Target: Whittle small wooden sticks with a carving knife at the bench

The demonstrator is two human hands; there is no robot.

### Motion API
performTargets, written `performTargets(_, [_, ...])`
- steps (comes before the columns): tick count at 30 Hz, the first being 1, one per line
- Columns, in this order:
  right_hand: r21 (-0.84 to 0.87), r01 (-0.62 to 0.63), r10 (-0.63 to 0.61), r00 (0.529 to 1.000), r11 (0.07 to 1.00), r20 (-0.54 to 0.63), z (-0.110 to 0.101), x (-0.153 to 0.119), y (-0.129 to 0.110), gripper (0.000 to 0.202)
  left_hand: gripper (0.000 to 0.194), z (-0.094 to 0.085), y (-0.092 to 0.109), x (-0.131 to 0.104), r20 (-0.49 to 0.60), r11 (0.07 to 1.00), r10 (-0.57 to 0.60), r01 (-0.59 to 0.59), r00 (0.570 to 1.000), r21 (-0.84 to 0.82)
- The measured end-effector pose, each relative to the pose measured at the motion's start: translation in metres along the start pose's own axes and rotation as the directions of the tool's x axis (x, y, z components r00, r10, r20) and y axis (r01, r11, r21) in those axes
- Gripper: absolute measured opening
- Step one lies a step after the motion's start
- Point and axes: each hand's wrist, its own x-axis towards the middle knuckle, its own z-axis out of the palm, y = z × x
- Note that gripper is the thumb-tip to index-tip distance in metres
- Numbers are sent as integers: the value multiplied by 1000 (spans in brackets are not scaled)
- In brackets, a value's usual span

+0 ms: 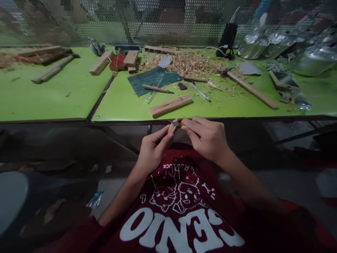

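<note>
At a green table (60,105), mesh wall (158,30) behind, both hands (182,138) clamped on carving pieces

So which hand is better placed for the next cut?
Right, I'd say: the right hand holds the knife, its blade across the small wood piece, while the left hand is taken up gripping that piece.

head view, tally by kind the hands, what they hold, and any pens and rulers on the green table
hands: 2 (left hand, right hand)
knife: 1
wood piece: 1
pen: 1
clear ruler: 1
total: 6
</note>
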Motion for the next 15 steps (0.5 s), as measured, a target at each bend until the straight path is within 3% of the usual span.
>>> performTargets(5, [-99,-88,93,995,991,39,6,3,-3,36,43,1,-1,4,-44,1000,-9,9,999,-2])
performTargets(10, [-141,-71,74,997,988,22,13,6,-9,35,44,-1,-4,6,-22,996,-38,36,999,-79])
performTargets(12, [-177,-66,72,997,982,24,14,6,-3,34,43,-2,-2,4,-7,995,-50,49,999,-91])
performTargets(15, [-285,-174,170,985,943,-40,9,3,21,30,41,-2,5,-3,41,991,-75,79,996,-107])
